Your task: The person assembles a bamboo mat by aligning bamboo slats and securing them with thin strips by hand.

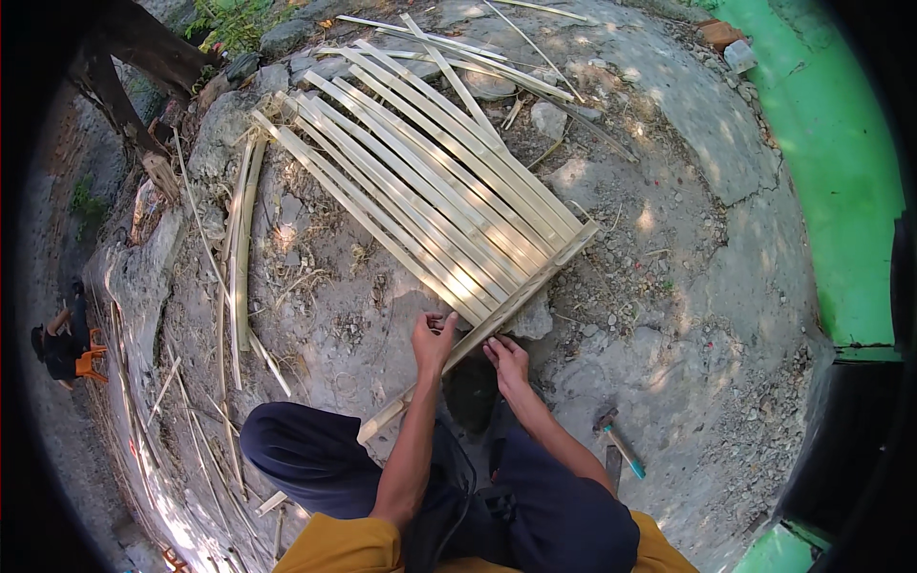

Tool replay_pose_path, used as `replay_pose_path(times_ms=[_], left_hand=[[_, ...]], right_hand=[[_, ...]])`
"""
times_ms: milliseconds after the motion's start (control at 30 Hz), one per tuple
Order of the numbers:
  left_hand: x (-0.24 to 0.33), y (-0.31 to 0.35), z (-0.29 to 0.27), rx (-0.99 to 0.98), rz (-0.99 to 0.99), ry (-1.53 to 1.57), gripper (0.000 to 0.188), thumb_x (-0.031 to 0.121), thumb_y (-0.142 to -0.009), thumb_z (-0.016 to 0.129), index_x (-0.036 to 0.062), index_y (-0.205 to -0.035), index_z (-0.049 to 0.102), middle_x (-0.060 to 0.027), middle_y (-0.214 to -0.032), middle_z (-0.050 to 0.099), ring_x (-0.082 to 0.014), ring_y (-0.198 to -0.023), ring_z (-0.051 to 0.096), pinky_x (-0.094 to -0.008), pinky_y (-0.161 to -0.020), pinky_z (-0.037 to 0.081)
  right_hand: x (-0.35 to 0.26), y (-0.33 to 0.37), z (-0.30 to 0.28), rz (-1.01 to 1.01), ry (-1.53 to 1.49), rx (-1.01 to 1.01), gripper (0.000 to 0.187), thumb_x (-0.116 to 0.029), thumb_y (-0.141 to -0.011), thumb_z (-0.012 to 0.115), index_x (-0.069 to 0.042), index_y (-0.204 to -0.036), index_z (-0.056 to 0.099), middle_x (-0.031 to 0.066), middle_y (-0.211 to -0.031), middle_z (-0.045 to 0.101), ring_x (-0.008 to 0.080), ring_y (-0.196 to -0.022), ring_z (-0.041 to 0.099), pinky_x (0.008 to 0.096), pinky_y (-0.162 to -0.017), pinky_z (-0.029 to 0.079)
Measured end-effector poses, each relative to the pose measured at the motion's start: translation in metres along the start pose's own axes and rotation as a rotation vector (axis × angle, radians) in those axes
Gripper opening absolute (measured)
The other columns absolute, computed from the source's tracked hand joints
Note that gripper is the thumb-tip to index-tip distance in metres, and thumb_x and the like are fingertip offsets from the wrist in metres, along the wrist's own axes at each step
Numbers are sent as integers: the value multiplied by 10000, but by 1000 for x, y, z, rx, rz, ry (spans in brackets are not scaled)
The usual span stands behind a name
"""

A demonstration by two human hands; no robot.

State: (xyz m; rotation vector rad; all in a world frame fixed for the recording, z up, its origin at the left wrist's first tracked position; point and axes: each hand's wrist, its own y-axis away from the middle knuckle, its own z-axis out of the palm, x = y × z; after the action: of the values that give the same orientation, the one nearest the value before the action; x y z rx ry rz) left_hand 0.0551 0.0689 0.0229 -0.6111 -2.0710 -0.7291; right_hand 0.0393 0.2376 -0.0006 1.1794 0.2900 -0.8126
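Observation:
A row of long, pale split-bamboo slats [420, 181] lies side by side on the ground in front of me. Their near ends meet a crosswise wooden bar [544, 277], which slants from lower left to upper right and passes over my lap. At the outermost left slat, just beyond the bar, my left hand [433, 342] is closed with thumb and fingers curled; what they hold, if anything, is too small to make out. My right hand [508, 363] pinches the near edge of the bar, a little to the right of the left hand.
A hammer [621, 447] with a teal-ended handle lies to my right. Loose strips [243, 248] lie on the left, and more strips [449, 57] at the far end. Stones [548, 119] dot the rough ground. A green wall [821, 172] borders the right; a person [65, 334] is at far left.

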Motion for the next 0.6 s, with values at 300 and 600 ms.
replay_pose_path(times_ms=[300,600], left_hand=[[16,-9,18,-60,-147,277,362,145,-846,808,-48,-1091,624,-93,-856,662,-154,-664,663,-289,-513,579],[4,-20,22,-97,-121,148,300,133,-834,813,-21,-1002,618,-68,-744,636,-149,-558,633,-300,-427,512]], right_hand=[[-13,8,4,88,-76,-14,189,-101,-975,637,28,-1112,653,95,-1032,701,182,-940,703,271,-837,595],[-39,8,-11,24,185,-108,219,-105,-980,600,50,-1134,619,111,-1052,707,201,-915,710,294,-788,598]])
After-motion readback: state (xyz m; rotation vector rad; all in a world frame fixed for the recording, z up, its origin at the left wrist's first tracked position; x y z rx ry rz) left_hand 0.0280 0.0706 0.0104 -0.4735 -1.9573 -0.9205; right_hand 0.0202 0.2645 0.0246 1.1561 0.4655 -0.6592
